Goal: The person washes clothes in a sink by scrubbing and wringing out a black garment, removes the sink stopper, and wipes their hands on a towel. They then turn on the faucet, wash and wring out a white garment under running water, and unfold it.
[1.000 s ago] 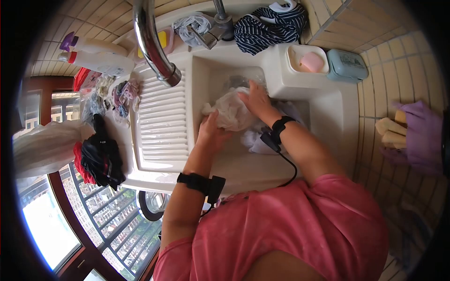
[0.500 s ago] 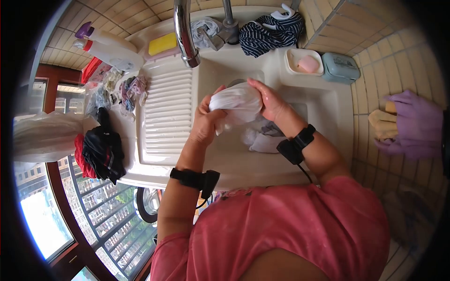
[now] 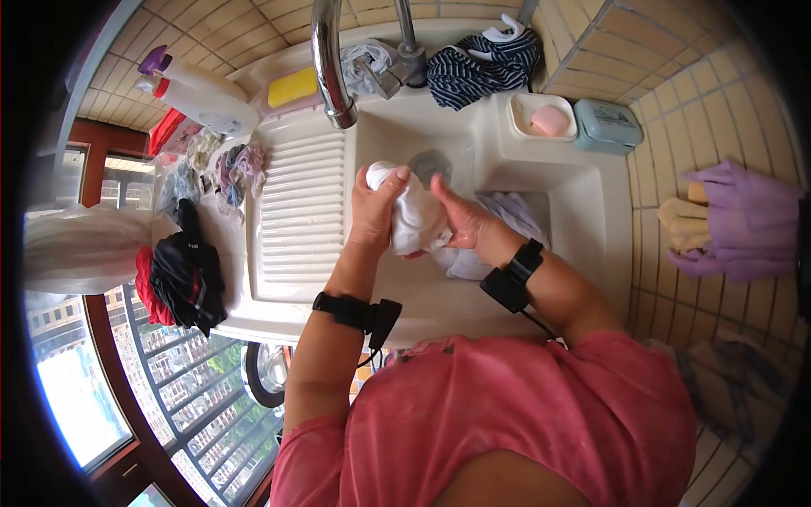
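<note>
A wet white cloth [image 3: 417, 221] is bunched up between my two hands, above the basin of the sink [image 3: 397, 127]. My left hand [image 3: 372, 207] grips its left side, thumb over the top. On the right, my right hand [image 3: 463, 221] is closed around the lower end, its thumb pointing up. The cloth's exact kind is not clear from its folded shape. Below and right of my hands, more pale wet laundry [image 3: 515, 215] lies in the basin, partly hidden by my right hand and wrist. The drain [image 3: 432, 166] shows just beyond the cloth.
A chrome faucet [image 3: 334, 84] hangs over the basin, left of a striped cloth [image 3: 481, 68]. Pink soap [image 3: 551, 120] sits in a dish at right. A ribbed washboard [image 3: 300, 211], bottles [image 3: 203, 106] and dark clothes [image 3: 190, 275] are at left. Purple gloves [image 3: 743, 220] hang on the right wall.
The white cloth has gone from stretched between my hands to a tighter, more upright bundle. Both hands have come closer together and slightly nearer to me, uncovering the drain.
</note>
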The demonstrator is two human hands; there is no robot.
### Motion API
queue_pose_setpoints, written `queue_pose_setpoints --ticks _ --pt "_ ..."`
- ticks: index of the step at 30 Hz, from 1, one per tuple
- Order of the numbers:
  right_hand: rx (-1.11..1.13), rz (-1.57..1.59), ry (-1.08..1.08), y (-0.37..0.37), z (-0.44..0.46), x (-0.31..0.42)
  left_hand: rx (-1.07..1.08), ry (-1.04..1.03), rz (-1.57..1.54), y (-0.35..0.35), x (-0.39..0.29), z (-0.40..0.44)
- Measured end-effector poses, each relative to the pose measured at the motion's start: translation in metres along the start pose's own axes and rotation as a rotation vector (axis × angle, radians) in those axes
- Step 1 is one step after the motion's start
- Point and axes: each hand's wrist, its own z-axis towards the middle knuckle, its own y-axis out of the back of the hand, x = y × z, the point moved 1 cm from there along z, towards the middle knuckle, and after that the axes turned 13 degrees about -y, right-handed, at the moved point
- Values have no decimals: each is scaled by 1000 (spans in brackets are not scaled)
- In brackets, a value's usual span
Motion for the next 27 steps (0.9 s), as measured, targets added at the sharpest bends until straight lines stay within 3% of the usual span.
queue_pose_setpoints --ticks 2,11,13,14,16,17,19,20,22,23,24,26,27 --pt "-6 -170 2 -4 1 -4 69 -96 228 -4 -4 0" --pt "-197 -492 -63 -19 6 -2 210 34 321 -7 -2 12" --pt "-546 -757 182 -27 9 -6 166 33 390 -10 7 12" --pt "-519 -769 175 -18 16 -7 138 27 461 -9 16 14" --pt "-726 -1380 295 14 28 -8 114 -23 639 -1 35 19" --pt "-678 -1392 291 16 33 -11 125 -63 744 1 41 21" --pt "-859 -1693 323 24 35 -16 66 -91 912 -4 45 21" --pt "-826 -1712 318 38 39 -19 47 -108 1064 -7 47 21" --pt "-810 -1799 414 71 54 -20 -3 -83 1034 -6 50 16" --pt "-782 -1817 431 67 55 -12 -19 -65 1002 -7 48 17" --pt "-940 -1866 325 63 54 -9 -35 -78 947 -7 46 19" --pt "-887 -1389 255 96 54 -5 -171 -134 777 -5 48 16" --pt "-678 -949 270 107 60 0 -286 -191 664 -1 52 17"
